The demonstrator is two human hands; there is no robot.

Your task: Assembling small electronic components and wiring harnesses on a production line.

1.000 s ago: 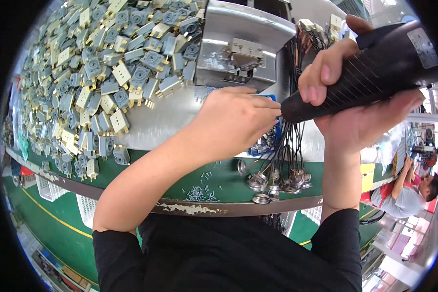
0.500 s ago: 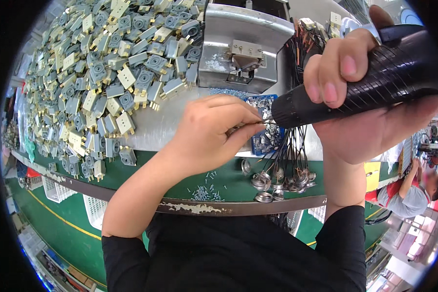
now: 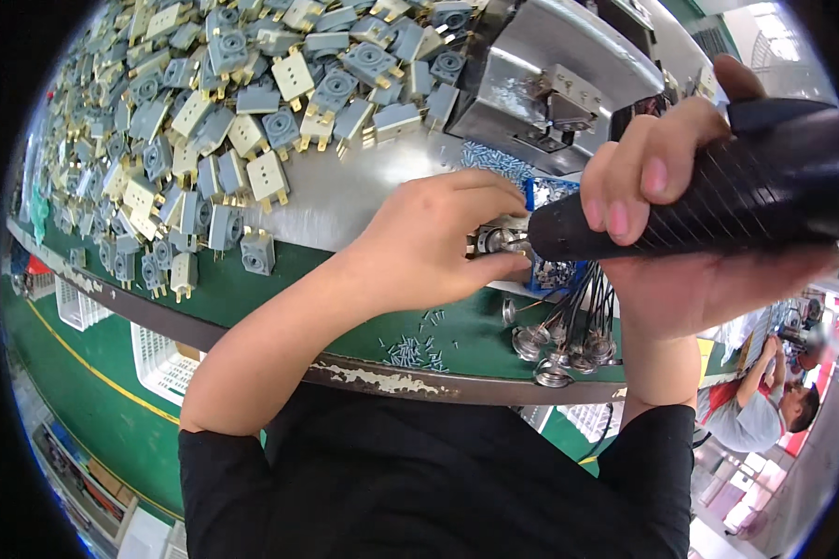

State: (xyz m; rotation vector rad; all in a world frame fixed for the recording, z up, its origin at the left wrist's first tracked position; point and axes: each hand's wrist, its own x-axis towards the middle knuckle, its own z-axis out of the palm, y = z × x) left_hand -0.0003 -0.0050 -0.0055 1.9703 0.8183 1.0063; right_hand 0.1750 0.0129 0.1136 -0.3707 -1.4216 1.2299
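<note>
Your left hand [image 3: 443, 228] reaches in over the front of the bench, thumb below and fingers above, clamped around a small round metal piece [image 3: 497, 240] just at the nose of the black power screwdriver [image 3: 727, 186]. Your right hand [image 3: 662, 168] has its fingers wrapped firmly around that tool, which lies nearly level across your right side. The worn bench edge [image 3: 391, 380] curves below your left forearm, with loose screws [image 3: 413, 353] on the green mat [image 3: 373, 331] between the two. A bare stretch of steel plate [image 3: 331, 200] separates your left hand from the heap of grey-and-cream connector blocks [image 3: 336, 88]. Ahead, the steel fixture [image 3: 503, 98] limits your room; to the right, black wires [image 3: 601, 303] with round metal ends [image 3: 529, 343] hang close under the screwdriver.

The screwdriver's nose and your fingers cover part of the blue tray [image 3: 531, 193] of small parts. You cannot see whether the bit touches the round metal piece, nor its far side. The tool's rear runs into the dark rim, and part of your right hand is hidden behind its body.
</note>
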